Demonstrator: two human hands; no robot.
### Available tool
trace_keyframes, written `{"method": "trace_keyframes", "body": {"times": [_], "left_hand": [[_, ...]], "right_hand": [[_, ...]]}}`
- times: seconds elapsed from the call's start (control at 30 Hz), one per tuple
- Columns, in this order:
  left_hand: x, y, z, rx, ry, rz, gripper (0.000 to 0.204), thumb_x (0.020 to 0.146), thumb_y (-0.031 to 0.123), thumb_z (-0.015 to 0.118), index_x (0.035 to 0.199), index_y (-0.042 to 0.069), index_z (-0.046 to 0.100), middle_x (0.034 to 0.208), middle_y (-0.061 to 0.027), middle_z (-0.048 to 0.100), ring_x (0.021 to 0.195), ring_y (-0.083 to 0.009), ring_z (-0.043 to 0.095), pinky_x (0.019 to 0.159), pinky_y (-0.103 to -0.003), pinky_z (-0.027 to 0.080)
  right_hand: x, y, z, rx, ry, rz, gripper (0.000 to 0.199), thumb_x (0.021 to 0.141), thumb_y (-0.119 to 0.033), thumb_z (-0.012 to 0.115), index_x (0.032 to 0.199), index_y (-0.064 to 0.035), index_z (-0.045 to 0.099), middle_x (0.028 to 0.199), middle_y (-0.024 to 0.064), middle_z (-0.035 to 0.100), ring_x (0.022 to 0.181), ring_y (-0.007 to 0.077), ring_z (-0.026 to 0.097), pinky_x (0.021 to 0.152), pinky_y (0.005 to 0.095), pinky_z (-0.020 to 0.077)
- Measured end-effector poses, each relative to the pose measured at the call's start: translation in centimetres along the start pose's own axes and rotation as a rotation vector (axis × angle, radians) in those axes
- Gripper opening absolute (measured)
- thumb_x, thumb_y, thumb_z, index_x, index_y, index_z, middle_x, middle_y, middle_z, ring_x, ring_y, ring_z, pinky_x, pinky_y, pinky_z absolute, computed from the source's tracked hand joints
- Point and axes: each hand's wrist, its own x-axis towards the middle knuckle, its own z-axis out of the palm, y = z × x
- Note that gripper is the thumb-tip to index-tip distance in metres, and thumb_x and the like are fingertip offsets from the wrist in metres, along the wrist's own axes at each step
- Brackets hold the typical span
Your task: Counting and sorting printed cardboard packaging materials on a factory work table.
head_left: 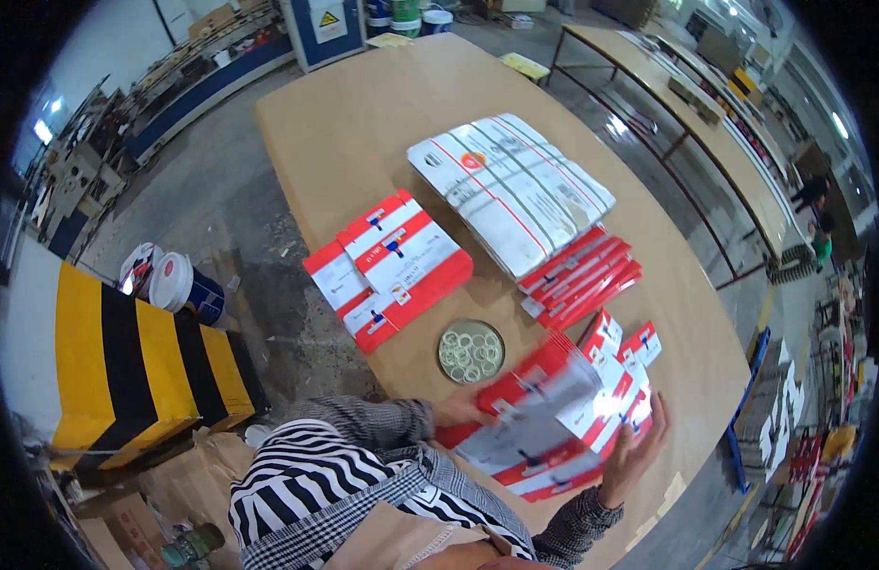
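At the near edge of the wooden table [363,104], my left hand [461,410] and right hand [633,454] clasp a stack of red-and-white flat packets [553,423] from both sides. I judge I am squaring it; next it needs even pressure so none slip.
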Motion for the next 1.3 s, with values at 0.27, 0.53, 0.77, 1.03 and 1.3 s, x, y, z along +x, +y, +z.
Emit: {"method": "trace_keyframes", "body": {"times": [0.27, 0.53, 0.77, 1.03, 1.3], "left_hand": [[-6.0, 0.9, -20.1, -0.704, 0.623, 0.153, 0.042, 0.087, 0.009, 0.064, 0.127, 0.005, 0.053, 0.123, -0.0107, 0.061, 0.114, -0.0259, 0.059, 0.103, -0.045, 0.045], [-5.0, -3.8, -35.2, -0.809, 0.818, 0.133, 0.041, 0.086, 0.012, 0.068, 0.123, 0.005, 0.054, 0.123, -0.0117, 0.061, 0.113, -0.0284, 0.058, 0.103, -0.05, 0.045], [-3.4, -5.7, -36.6, -0.598, 0.995, 0.009, 0.04, 0.081, 0.015, 0.075, 0.116, 0.007, 0.057, 0.11, -0.009, 0.063, 0.101, -0.0262, 0.063, 0.091, -0.045, 0.051], [3.8, 2.8, -19.9, 0.965, 0.958, 0.441, 0.025, 0.091, 0.019, 0.062, 0.104, -0.001, 0.06, 0.093, -0.0142, 0.062, 0.089, -0.0292, 0.059, 0.086, -0.04, 0.047], [25.1, -7.9, 5.0, 0.969, 0.308, 0.125, 0.063, 0.083, 0.041, 0.068, 0.122, -0.007, 0.053, 0.118, -0.0252, 0.059, 0.111, -0.0342, 0.058, 0.097, -0.041, 0.045]], "right_hand": [[-2.8, 3.0, 9.1, 0.367, -0.289, 0.331, 0.025, 0.091, -0.008, 0.06, 0.113, 0.0018, 0.058, 0.105, 0.0115, 0.062, 0.098, 0.0207, 0.06, 0.083, 0.0326, 0.0482], [-4.2, 3.1, 11.8, 0.411, -0.359, 0.498, 0.026, 0.093, -0.015, 0.061, 0.113, 0.0023, 0.06, 0.101, 0.0108, 0.064, 0.093, 0.0181, 0.061, 0.081, 0.0306, 0.0496], [-8.6, 9.8, 11.8, 0.24, -0.351, 0.65, 0.027, 0.093, -0.02, 0.062, 0.11, 0.0013, 0.063, 0.096, 0.0131, 0.068, 0.087, 0.0181, 0.064, 0.077, 0.0311, 0.051], [-11.1, 18.8, 12.9, 0.364, -0.307, 0.763, 0.023, 0.093, -0.02, 0.062, 0.103, 0.0006, 0.065, 0.088, 0.007, 0.067, 0.081, 0.0127, 0.062, 0.073, 0.0277, 0.05], [-7.4, 27.9, 16.6, 0.022, -0.232, 0.599, 0.027, 0.084, -0.019, 0.068, 0.104, -0.0004, 0.065, 0.098, 0.0165, 0.066, 0.095, 0.0296, 0.062, 0.083, 0.0392, 0.0485]]}}
